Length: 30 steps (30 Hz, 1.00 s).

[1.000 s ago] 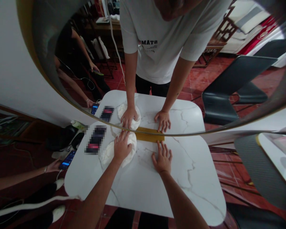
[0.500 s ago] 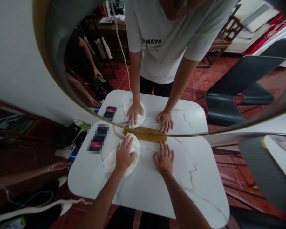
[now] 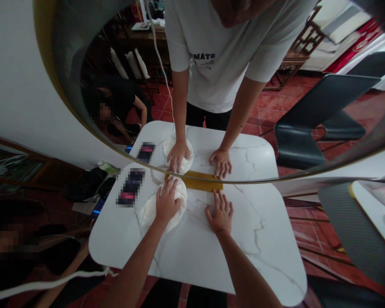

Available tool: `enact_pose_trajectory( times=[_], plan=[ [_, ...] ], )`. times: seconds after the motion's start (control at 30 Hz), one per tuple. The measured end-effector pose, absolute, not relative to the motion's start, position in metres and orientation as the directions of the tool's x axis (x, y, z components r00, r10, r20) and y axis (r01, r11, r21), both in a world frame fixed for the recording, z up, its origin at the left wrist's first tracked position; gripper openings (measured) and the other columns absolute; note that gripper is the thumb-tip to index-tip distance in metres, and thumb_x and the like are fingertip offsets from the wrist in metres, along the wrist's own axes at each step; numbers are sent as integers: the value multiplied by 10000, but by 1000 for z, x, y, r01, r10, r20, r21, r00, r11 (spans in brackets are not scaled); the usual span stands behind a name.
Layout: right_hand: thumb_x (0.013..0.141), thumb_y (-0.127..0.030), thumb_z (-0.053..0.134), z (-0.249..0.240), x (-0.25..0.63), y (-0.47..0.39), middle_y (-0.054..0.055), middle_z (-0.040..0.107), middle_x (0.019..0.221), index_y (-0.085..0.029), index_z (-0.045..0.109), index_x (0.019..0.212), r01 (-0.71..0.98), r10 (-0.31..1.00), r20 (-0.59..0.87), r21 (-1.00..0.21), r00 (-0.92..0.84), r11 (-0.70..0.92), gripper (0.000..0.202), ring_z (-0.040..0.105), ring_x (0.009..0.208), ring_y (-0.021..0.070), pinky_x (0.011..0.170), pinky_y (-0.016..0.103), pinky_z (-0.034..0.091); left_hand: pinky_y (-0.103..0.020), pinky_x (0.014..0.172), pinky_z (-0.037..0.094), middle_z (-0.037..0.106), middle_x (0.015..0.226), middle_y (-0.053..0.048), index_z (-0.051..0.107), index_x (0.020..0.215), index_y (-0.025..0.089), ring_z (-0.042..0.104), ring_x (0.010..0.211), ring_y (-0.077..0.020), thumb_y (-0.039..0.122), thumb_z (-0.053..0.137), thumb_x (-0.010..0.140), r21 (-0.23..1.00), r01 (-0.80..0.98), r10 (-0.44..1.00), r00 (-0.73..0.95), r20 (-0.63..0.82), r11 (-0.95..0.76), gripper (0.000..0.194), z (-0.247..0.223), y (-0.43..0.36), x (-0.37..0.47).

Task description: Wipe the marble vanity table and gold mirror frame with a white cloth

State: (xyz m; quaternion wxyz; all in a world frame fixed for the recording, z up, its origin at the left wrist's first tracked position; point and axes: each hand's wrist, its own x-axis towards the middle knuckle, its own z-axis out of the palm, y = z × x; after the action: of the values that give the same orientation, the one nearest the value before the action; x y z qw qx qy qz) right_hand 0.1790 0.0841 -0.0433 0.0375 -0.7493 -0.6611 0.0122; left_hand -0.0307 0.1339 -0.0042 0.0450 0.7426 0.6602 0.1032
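Observation:
My left hand (image 3: 167,204) lies flat on a crumpled white cloth (image 3: 181,209), with the fingers close together and the thumb apart. Part of the cloth is hidden beneath the palm. To the right, my right hand (image 3: 220,214) rests palm down on the white marble-patterned table (image 3: 211,261), its fingers spread and nothing in them. Its fingertips are close to the gold-coloured base (image 3: 203,185) under the mirror.
A large gold-rimmed mirror (image 3: 227,94) stands at the table's far side, reflecting both hands. A pixelated dark phone-like item (image 3: 130,187) lies at the left. Beside the table's left edge, a person (image 3: 60,261) crouches near a white cord (image 3: 51,284).
The person at the left has bent lower, and their hand has drawn back from beside the table. My hands keep their places on the cloth and table; the view shifts slightly.

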Motion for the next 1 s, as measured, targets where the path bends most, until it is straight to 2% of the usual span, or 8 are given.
enact_pose_trajectory(
  times=[0.23, 0.77, 1.0],
  plan=[
    [886, -339, 348, -43, 179, 84, 22, 184, 1507, -228, 116, 1457, 990, 991, 38, -69, 128, -125, 626, 161, 1364, 229, 1099, 468, 99, -415, 1071, 227, 288, 1479, -51, 295, 1409, 224, 265, 1345, -235, 184, 487, 739, 192, 975, 991, 93, 95, -110, 698, -7, 146, -31],
    [878, -329, 364, -45, 179, 84, 24, 181, 1508, -232, 68, 1460, 989, 992, 33, -78, 125, -123, 660, 135, 1369, 229, 1096, 480, 108, -416, 1075, 214, 203, 1507, -30, 264, 1424, 226, 206, 1371, -226, 167, 469, 715, 205, 970, 990, 118, 74, -131, 740, -5, 116, -20],
    [880, -327, 358, -44, 178, 84, 26, 178, 1509, -226, 113, 1458, 989, 991, 41, -82, 127, -123, 636, 147, 1368, 231, 1098, 476, 102, -424, 1093, 185, 190, 1511, -3, 267, 1421, 245, 205, 1370, -221, 159, 471, 693, 255, 943, 977, 208, 54, -215, 761, -3, 120, -2]
  ],
)
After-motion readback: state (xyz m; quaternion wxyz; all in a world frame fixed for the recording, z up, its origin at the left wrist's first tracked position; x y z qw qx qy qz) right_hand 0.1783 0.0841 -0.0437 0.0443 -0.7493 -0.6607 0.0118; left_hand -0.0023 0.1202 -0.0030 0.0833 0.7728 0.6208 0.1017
